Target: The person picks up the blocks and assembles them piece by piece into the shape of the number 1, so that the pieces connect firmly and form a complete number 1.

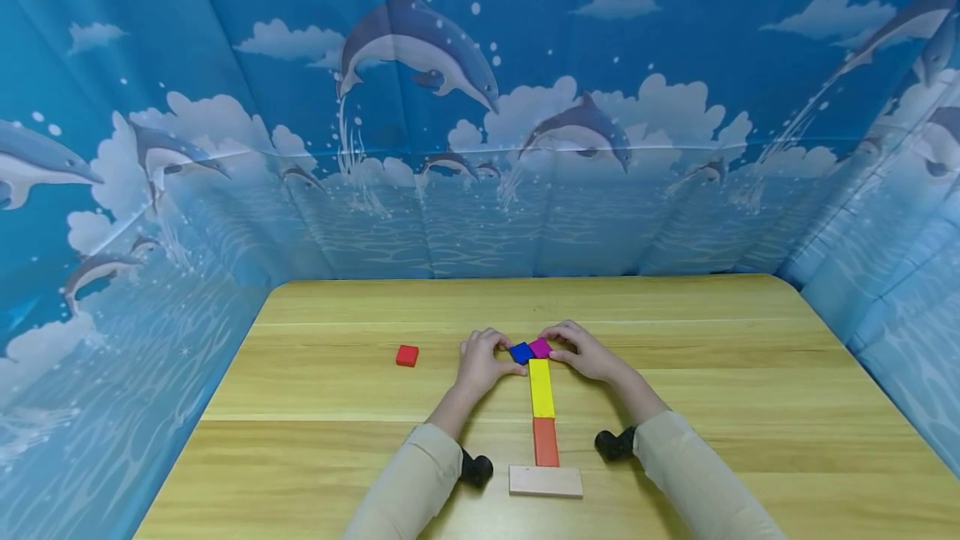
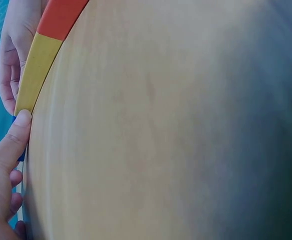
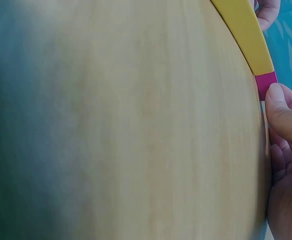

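Observation:
In the head view a blue square block [image 1: 521, 353] and a magenta square block [image 1: 541, 347] lie side by side, turned at an angle, at the far end of a yellow block [image 1: 542, 388]. My left hand [image 1: 482, 362] pinches the blue block between thumb and fingers. On the other side my right hand [image 1: 587, 352] pinches the magenta block [image 3: 266, 86]; its thumb shows against that block in the right wrist view. An orange-red block [image 1: 546, 442] continues the line below the yellow one. A pale wooden plank [image 1: 545, 482] lies crosswise at the near end.
A small red block [image 1: 407, 356] sits apart on the wooden table [image 1: 315, 390], left of my left hand. Dark wrist-worn devices [image 1: 476, 469] show at both cuffs. Behind the table hangs a blue dolphin-print curtain [image 1: 480, 223].

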Tool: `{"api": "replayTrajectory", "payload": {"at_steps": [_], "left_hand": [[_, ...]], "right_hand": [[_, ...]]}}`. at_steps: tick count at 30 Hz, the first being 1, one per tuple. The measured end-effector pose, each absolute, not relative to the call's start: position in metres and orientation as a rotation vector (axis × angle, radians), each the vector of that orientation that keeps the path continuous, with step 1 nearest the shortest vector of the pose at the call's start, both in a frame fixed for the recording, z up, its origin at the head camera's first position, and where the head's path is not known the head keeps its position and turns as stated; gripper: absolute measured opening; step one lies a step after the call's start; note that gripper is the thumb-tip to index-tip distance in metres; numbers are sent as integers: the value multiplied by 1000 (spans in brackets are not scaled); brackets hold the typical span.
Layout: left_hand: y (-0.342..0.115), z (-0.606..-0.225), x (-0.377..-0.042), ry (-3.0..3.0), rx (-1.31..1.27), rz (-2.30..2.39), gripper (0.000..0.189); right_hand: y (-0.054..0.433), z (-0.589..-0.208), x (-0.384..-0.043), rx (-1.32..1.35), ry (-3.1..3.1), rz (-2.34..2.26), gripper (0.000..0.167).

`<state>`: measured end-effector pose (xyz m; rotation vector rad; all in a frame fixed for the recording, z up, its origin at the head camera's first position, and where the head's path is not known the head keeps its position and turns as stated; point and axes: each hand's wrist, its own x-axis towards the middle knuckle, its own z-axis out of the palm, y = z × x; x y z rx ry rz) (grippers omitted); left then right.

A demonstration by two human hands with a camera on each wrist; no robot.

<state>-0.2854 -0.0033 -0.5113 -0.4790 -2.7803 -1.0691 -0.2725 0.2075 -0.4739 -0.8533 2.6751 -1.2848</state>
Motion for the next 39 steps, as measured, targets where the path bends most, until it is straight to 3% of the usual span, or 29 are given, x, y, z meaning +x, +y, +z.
{"api": "replayTrajectory", "payload": {"at_steps": [16,27,39], "left_hand": [[-2,-512,-287,-2785,-478,-1012,43],[-2,-512,-286,-2792,-472,-1012,43],[-12,-511,-285,-2751,-557,-1200,45]], "right_hand": [[220,-512,-294,-882,2724,-1246,29],[207,-471,-275,-847,2675,-1265,28],[207,-475,-279,-847,2669,-1273,28]]}}
